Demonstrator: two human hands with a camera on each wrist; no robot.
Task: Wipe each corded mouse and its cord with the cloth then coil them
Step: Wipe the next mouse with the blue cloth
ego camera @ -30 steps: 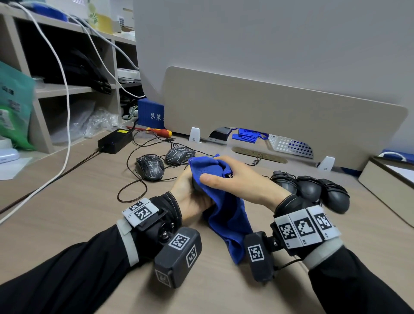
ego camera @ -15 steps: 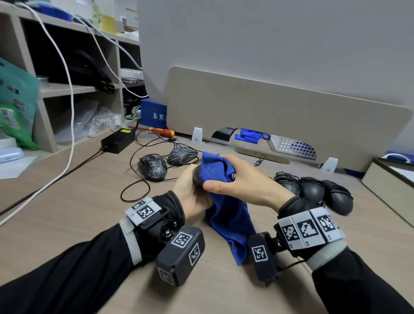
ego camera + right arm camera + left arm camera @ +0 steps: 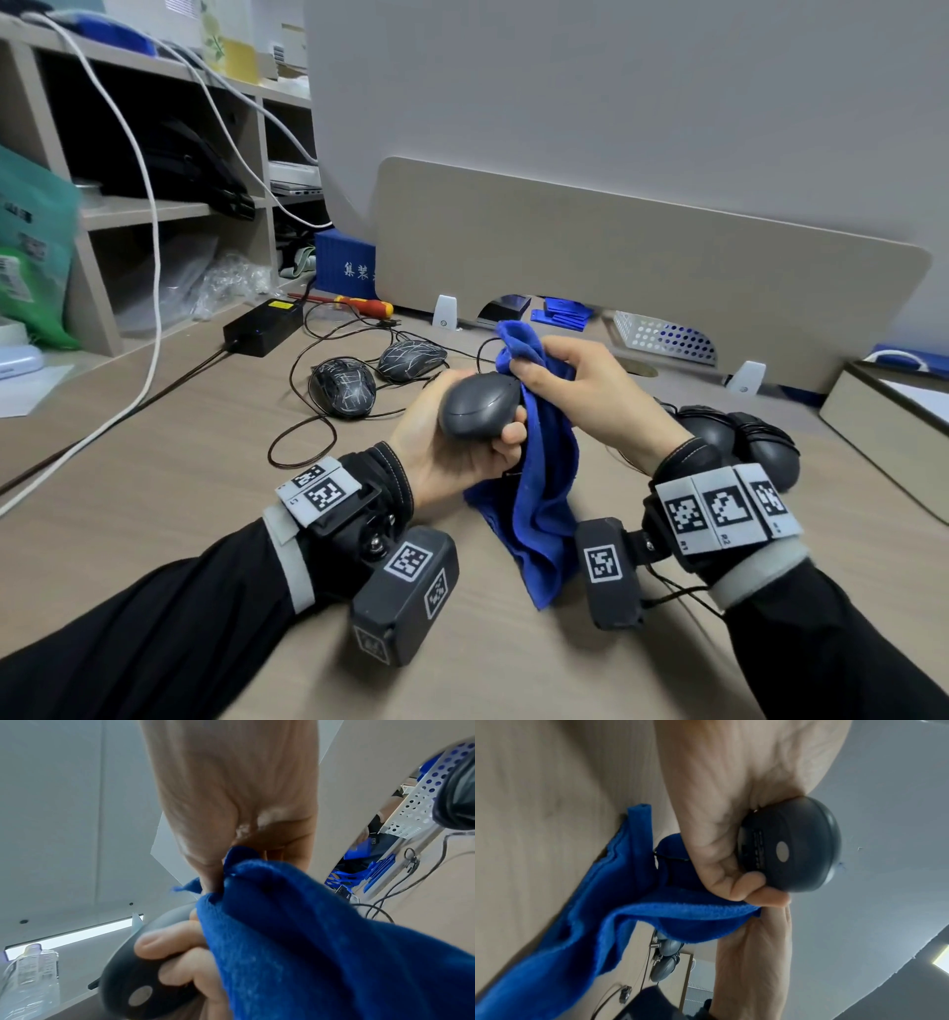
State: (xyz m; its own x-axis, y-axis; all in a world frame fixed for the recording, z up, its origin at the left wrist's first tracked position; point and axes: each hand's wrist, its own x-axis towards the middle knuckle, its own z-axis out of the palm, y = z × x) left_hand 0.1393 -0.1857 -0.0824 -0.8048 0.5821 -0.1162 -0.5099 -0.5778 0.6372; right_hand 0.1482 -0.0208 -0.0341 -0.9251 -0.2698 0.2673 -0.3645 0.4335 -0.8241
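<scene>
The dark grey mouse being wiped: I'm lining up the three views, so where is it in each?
Head: dark grey mouse centre, in left hand.
Left wrist: right of centre, underside showing.
Right wrist: bottom left.
Shared landmark: blue cloth beside it.

Six mice: one held (image 3: 477, 406), two patterned (image 3: 343, 386), three coiled (image 3: 739, 437); one cloth (image 3: 544, 493).

Even soft light; wide-angle warp, edges blurred.
</scene>
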